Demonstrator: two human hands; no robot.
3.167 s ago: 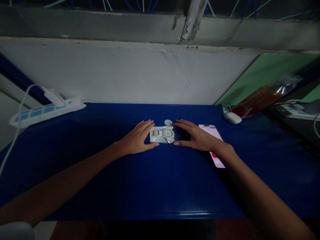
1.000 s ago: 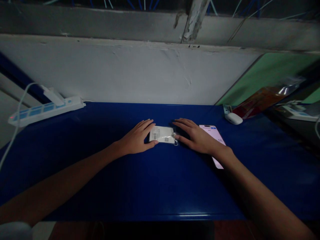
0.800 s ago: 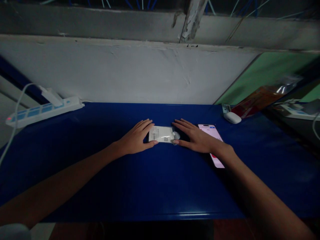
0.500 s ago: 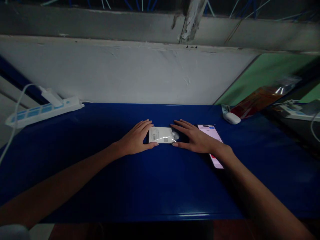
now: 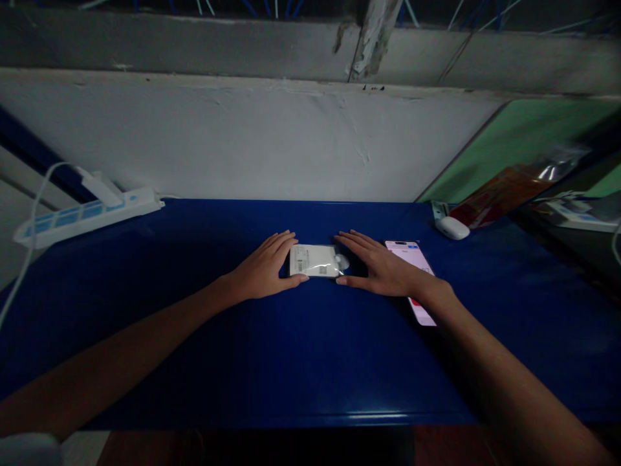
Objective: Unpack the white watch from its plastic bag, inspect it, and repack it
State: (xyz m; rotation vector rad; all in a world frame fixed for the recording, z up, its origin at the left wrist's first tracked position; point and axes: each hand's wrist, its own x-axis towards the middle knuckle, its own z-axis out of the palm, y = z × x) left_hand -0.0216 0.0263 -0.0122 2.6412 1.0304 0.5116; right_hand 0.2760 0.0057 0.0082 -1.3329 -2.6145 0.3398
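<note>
Both hands (image 5: 264,268) (image 5: 385,268), fingers (image 5: 284,246) apart, flank, perhaps touching, a packet (image 5: 313,260); right wrist (image 5: 434,291) overlaps phone (image 5: 413,256).

I'm working with a dim view, darkest at the upper right and along the bottom. The phone (image 5: 410,254) glows right of centre, though I can't place the main light. I see glare on the packet (image 5: 311,260) at centre, on the clear bag (image 5: 517,184) at right and along the table's (image 5: 291,362) near edge. Shadow lies beside the right forearm (image 5: 509,356). Toward the edges, wide-angle stretching and softness set in.
</note>
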